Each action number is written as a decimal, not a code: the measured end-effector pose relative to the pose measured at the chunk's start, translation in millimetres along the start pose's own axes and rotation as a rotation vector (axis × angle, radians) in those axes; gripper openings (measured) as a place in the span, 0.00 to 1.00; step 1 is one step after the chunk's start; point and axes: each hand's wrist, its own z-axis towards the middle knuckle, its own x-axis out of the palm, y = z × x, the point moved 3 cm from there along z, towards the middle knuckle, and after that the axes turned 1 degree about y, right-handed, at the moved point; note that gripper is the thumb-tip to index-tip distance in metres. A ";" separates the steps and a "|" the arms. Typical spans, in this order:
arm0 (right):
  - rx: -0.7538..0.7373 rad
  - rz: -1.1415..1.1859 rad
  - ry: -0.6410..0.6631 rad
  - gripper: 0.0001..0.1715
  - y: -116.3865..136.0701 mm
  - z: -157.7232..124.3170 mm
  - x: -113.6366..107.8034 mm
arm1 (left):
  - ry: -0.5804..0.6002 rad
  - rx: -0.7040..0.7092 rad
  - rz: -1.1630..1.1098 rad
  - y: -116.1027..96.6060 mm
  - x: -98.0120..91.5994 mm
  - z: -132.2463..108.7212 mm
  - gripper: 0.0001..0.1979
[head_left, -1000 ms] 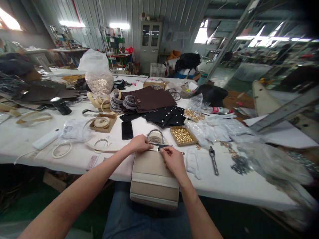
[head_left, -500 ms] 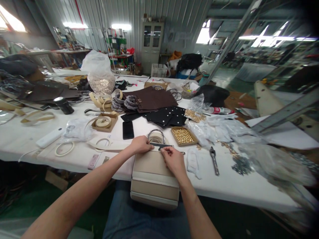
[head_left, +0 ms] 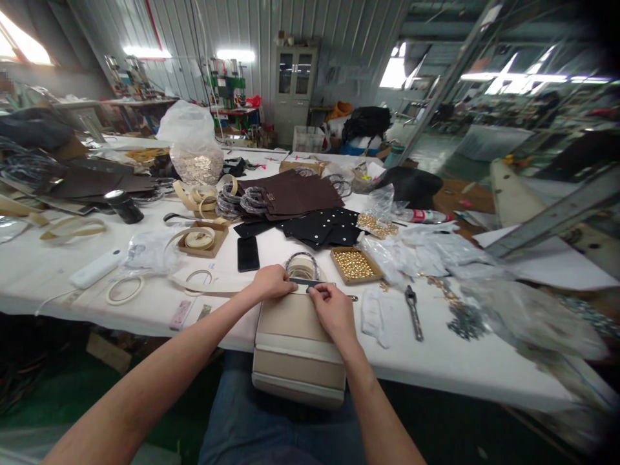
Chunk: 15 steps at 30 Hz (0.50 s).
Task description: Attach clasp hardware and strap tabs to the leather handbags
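Observation:
A beige handbag [head_left: 290,323] leans over the table's front edge toward my lap, its lower panels edged in pale piping. Along its top edge runs a dark strip [head_left: 304,282] beside a white one. The fingers of my left hand [head_left: 274,283] are closed on the left end of this edge. On the right, my right hand [head_left: 334,310] pinches the same edge, with a small dark bit showing at the fingertips; I cannot tell whether it is separate from the bag. A wrapped handle loop [head_left: 301,258] rises just behind.
Right of the bag lie a box of gold studs [head_left: 356,266], a white cloth-like piece [head_left: 374,318] and a metal hand tool [head_left: 414,313]. Leftward are a phone [head_left: 248,253], a boxed tape roll [head_left: 201,239] and a tape ring [head_left: 124,290]. Brown leather pieces [head_left: 305,194] are stacked behind.
My right hand has shifted slightly left along the bag's top edge. My left hand stays nearly in place; the whole view has moved a little.

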 end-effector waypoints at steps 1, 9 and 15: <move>0.002 -0.023 -0.014 0.18 3.0 -0.2 1.0 | 0.000 -0.001 -0.003 -0.2 0.1 -0.1 0.21; 0.129 -0.304 -0.003 0.16 20.1 1.8 13.1 | -0.025 0.002 -0.001 -1.0 0.8 -1.0 0.22; 0.127 -0.406 0.013 0.12 25.0 5.8 18.1 | -0.032 0.007 0.004 1.1 3.1 0.2 0.22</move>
